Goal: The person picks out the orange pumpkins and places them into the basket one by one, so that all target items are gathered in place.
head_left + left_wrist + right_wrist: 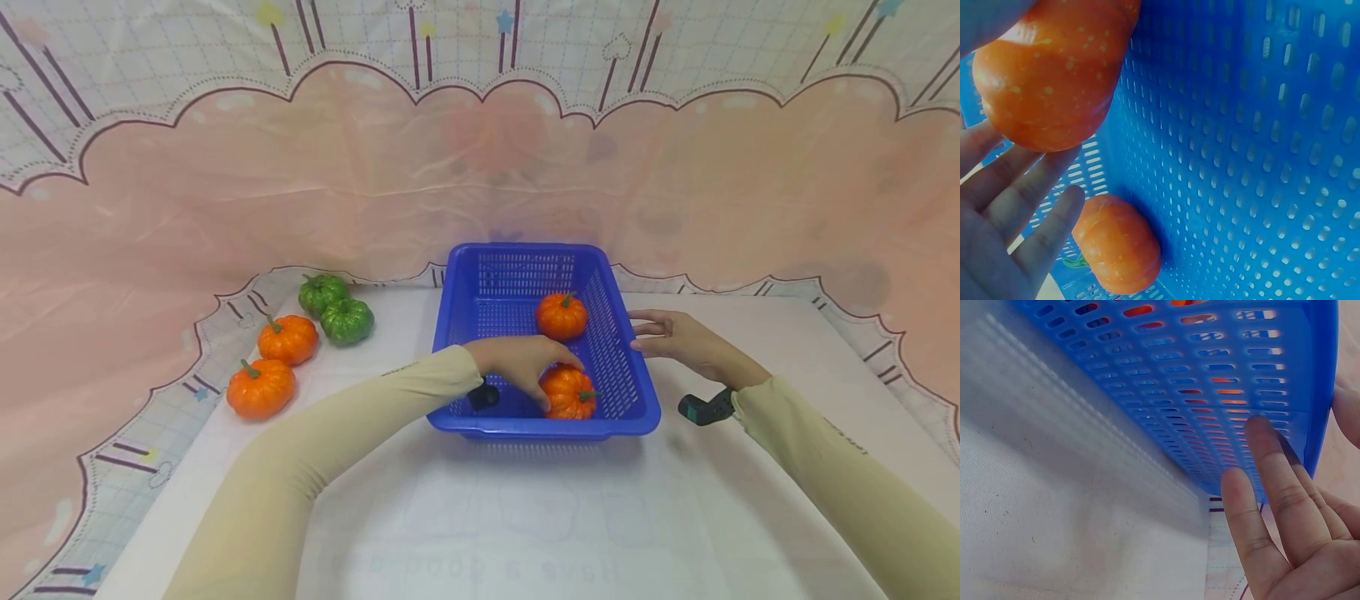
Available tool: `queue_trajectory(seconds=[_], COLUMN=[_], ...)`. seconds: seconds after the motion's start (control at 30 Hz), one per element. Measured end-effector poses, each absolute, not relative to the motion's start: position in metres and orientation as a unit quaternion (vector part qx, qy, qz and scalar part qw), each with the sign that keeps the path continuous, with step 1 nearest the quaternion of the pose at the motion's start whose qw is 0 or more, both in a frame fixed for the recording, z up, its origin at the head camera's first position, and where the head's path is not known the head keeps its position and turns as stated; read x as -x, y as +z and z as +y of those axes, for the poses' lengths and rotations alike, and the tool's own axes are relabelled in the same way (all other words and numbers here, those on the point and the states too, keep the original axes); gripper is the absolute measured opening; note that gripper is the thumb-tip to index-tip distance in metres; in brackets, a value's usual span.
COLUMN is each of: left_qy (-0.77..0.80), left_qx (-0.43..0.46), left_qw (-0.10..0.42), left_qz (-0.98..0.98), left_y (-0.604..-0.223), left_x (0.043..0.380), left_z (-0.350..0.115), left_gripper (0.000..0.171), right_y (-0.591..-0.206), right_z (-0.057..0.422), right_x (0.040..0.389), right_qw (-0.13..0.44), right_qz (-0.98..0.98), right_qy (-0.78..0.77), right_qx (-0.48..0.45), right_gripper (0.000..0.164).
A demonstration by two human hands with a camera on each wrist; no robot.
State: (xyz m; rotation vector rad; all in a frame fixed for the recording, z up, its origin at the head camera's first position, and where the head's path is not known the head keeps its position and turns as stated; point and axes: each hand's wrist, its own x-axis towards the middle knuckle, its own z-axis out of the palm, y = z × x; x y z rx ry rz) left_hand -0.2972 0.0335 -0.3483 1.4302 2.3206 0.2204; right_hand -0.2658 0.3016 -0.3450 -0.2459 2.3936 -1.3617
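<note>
My left hand (525,362) reaches over the near left side of a blue plastic basket (543,428) and grips a small orange pumpkin (568,393) near its front wall. In the left wrist view, thumb and fingers lie around that pumpkin (1047,81). Farther back in the basket lies a second orange pumpkin (561,317), by the right wall. My right hand (686,343) is at the basket's right rim, its fingers extended. From the right wrist view, the fingertips (1262,428) are right at the slotted outer wall, under the rim.
Left of the basket, two orange pumpkins (261,389) and two green pumpkins (347,322) sit on the white-covered table (480,517). A patterned cloth (375,183) hangs behind the basket. Each wrist carries a black camera (705,408).
</note>
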Motion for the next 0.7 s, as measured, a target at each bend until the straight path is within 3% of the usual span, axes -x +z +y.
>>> queue_trajectory(seconds=[0.7], left_qy=[0.099], left_qx=[-0.502], left_qw=[0.233], left_qz=[0.827], left_y=[-0.35], left_x=[0.3025], left_z=[0.0336], left_gripper=[0.067], right_y=[-0.3456], right_z=[0.3018], right_x=[0.2672], right_qw=[0.188], right_qz=[0.854], right_qy=[-0.477], right_qx=[0.085], right_gripper=[0.073])
